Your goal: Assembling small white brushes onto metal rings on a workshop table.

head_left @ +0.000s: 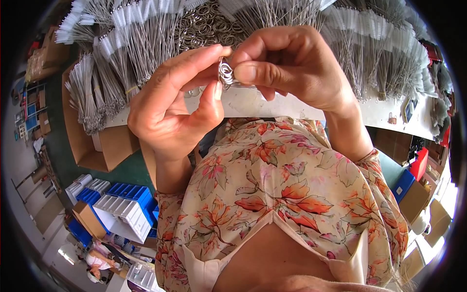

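Observation:
In front of my chest, above the table edge, my two hands meet. My left hand (pixel 177 100) pinches a thin metal ring (pixel 220 73) between thumb and index finger. My right hand (pixel 296 63) is closed, thumb against index finger, on a small cluster of wire loops (pixel 226 73). These look like the looped ends of thin wire brushes, the rest mostly hidden by my fingers. The loops touch the ring; whether they are threaded on it I cannot tell. Behind my hands lies a heap of metal rings (pixel 204 27).
Bundles of wire brushes with white bristles stand at left (pixel 141 36) and right (pixel 374 53) on the white table (pixel 292 108). An open cardboard box (pixel 114 151) sits below the table's left side. Blue and white plastic bins (pixel 121 214) are farther left; another person (pixel 99 260) is beyond them.

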The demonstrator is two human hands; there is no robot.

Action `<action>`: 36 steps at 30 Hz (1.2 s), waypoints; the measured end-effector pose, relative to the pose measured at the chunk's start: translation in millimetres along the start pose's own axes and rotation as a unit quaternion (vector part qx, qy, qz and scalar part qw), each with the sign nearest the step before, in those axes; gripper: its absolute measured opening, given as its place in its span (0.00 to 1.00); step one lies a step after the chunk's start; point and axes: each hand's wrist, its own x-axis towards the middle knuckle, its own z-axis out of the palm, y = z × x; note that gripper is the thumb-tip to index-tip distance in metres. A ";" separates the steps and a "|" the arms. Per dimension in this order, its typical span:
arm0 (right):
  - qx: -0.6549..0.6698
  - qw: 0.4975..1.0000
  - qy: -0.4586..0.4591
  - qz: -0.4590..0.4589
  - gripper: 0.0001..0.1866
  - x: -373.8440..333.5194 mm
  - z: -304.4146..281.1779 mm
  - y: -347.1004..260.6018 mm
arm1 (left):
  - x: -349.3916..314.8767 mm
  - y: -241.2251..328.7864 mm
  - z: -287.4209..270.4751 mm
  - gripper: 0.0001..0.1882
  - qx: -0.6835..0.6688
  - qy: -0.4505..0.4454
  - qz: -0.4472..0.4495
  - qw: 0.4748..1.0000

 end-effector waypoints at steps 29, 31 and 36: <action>-0.027 0.999 0.029 -0.026 0.08 9.7 10.6 -3.1 | 35.3 24.5 -30.4 0.09 0.243 -0.205 -0.078 0.945; -0.028 0.999 0.018 -0.038 0.08 11.3 12.8 -2.6 | 30.0 20.6 -33.5 0.08 0.151 -0.163 -0.142 0.965; -0.053 0.996 0.026 -0.069 0.07 11.6 10.6 1.0 | 26.9 18.1 -30.3 0.07 -0.244 -0.079 -0.354 0.900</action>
